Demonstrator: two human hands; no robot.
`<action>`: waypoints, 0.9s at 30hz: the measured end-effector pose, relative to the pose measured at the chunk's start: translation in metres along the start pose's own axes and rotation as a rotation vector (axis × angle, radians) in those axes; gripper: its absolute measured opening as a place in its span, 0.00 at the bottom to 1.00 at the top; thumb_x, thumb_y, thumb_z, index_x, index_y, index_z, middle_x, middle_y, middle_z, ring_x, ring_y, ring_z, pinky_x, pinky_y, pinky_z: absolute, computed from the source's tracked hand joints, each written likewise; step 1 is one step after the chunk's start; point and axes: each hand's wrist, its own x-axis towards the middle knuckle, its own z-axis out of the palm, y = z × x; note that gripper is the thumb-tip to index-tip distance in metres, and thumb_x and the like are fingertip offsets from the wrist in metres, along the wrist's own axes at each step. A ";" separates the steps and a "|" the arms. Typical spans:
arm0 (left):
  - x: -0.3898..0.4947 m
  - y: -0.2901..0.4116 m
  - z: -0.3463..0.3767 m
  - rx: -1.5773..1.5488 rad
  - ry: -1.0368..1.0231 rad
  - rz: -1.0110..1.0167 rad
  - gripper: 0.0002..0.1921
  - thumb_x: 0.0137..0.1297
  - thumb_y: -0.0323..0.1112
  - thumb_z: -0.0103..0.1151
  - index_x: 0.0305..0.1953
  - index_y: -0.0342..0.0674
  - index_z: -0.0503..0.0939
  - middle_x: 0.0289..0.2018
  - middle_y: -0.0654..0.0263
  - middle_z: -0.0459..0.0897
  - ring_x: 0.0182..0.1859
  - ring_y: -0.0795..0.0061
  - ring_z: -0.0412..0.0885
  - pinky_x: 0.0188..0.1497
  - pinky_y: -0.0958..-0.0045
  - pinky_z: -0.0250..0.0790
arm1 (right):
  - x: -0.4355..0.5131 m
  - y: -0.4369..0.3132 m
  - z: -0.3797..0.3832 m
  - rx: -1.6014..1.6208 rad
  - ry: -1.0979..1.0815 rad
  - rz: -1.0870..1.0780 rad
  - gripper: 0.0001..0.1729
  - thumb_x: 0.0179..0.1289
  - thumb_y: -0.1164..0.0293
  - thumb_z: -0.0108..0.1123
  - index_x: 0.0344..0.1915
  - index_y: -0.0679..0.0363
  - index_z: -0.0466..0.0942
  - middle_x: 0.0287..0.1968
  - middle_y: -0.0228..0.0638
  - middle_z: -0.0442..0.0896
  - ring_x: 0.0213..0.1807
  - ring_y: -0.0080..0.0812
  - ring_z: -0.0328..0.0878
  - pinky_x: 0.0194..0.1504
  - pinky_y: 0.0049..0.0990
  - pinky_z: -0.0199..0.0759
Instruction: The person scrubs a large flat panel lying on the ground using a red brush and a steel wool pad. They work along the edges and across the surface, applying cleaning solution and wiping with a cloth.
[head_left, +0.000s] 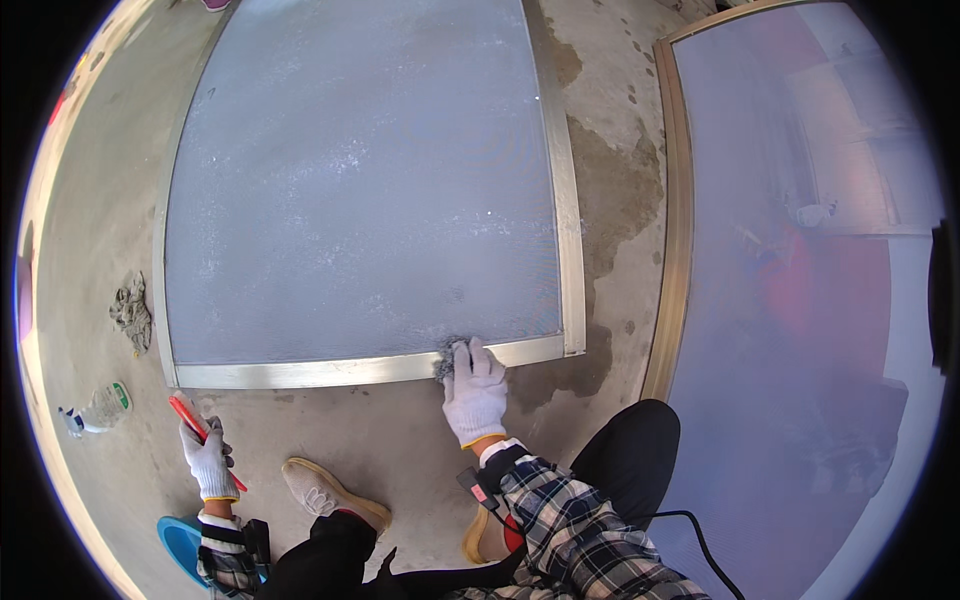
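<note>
A metal-framed mesh screen panel (360, 180) lies on the concrete floor, its grey-blue surface marked with pale specks. At the panel's near edge, right of its middle, my white-gloved right hand (475, 386) presses a dark scouring pad (451, 360) against the bare metal frame (300, 373). The pad is partly hidden by the fingers. My left hand (208, 456), also gloved, grips a red-handled brush (189, 417) below the panel's near left corner, apart from the frame. The brush's pale bristles point up and away from me.
A crumpled grey rag (132, 313) and a clear spray bottle (103, 408) lie on the floor at left. A blue basin (178, 544) is by my left forearm. Another framed panel (675, 202) stands at right. Wet patches mark the concrete; a black cable runs by my right arm.
</note>
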 end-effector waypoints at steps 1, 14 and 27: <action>-0.006 0.000 -0.001 -0.035 -0.037 0.034 0.19 0.65 0.28 0.57 0.56 0.44 0.69 0.29 0.69 0.77 0.17 0.83 0.70 0.14 0.80 0.62 | 0.000 -0.011 -0.003 0.098 -0.083 -0.249 0.32 0.57 0.61 0.61 0.63 0.49 0.70 0.67 0.35 0.67 0.64 0.43 0.66 0.57 0.47 0.69; -0.048 0.003 0.005 -0.219 -0.121 0.082 0.30 0.63 0.23 0.56 0.67 0.44 0.64 0.35 0.69 0.79 0.20 0.83 0.71 0.17 0.80 0.62 | 0.028 -0.060 -0.003 -0.101 -0.079 -0.143 0.34 0.56 0.59 0.63 0.63 0.53 0.69 0.67 0.38 0.68 0.63 0.48 0.66 0.55 0.46 0.71; -0.051 0.009 0.001 -0.356 -0.016 0.001 0.31 0.62 0.21 0.56 0.67 0.42 0.64 0.36 0.68 0.79 0.21 0.82 0.73 0.17 0.80 0.65 | 0.044 -0.136 0.019 -0.008 -0.071 -0.524 0.32 0.55 0.62 0.64 0.62 0.53 0.70 0.66 0.38 0.69 0.63 0.45 0.67 0.58 0.44 0.69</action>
